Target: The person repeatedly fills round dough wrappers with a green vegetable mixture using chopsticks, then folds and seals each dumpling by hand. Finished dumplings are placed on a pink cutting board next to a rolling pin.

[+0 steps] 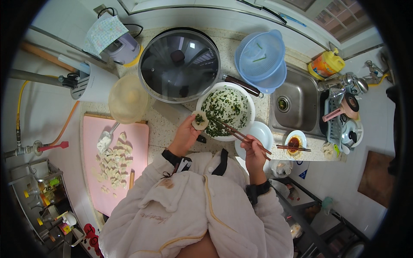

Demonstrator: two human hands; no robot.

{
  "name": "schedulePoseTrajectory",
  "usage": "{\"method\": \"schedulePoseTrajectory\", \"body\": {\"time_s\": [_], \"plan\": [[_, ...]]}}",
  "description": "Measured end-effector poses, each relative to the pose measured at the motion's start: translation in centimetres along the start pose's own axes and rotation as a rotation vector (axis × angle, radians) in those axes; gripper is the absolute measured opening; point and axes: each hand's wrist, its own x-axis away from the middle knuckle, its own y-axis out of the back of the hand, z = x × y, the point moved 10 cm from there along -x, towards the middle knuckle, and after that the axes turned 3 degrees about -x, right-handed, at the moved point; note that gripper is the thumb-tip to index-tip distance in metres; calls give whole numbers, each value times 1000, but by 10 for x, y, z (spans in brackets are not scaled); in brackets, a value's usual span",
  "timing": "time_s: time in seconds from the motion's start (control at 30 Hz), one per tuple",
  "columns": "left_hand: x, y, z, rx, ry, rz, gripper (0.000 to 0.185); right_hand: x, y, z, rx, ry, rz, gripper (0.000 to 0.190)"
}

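A round dough wrapper (202, 125) with green chopped filling on it lies in my left hand (185, 133), held by the fingers beside the near left rim of a white bowl (252, 108). Chopped greens (222, 106) are spread over the bowl's bottom and wall. My right hand (255, 151) grips dark wooden chopsticks (240, 135), their tips in the greens near the bowl's left side. A white plate (263, 131) sits partly under that hand. On the pink board (138, 129) at the left are many small dough pieces (114, 164), a scoop of flour (105, 140) and a rolling pin (132, 179).
Behind the bowl stand a lidded pan (179, 77), its handle pointing right, and blue plastic strainers (261, 58). A cleaver (174, 113) lies left of the bowl. To the right are the sink (297, 106) and a sauce dish (295, 135) with chopsticks across it.
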Motion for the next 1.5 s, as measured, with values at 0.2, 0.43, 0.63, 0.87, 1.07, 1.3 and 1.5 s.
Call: {"method": "schedulePoseTrajectory", "body": {"time_s": [0.2, 0.43, 0.63, 0.87, 1.07, 1.3, 1.5], "plan": [[-9, -21, 16, 18, 35, 21, 39, 27, -70, 47, 846, 373, 336, 22], [-12, -24, 15, 10, 0, 18, 39, 19, -34, 55, 397, 311, 82, 25], [-6, -13, 2, -13, -67, 11, 37, -7, -13, 28, 762, 153, 83, 22], [1, 17, -16, -6, -120, -33, 37, -9, 5, -2, 487, -45, 95, 21], [4, 17, -19, 5, -119, -33, 38, -14, 40, -35, 112, -217, -143, 25], [2, 7, -21, -3, -117, -31, 38, -11, 55, -44, -196, -300, -277, 27], [-10, -17, -5, 26, -70, -2, 38, -8, 13, 10, -122, -17, -117, 26]]}}
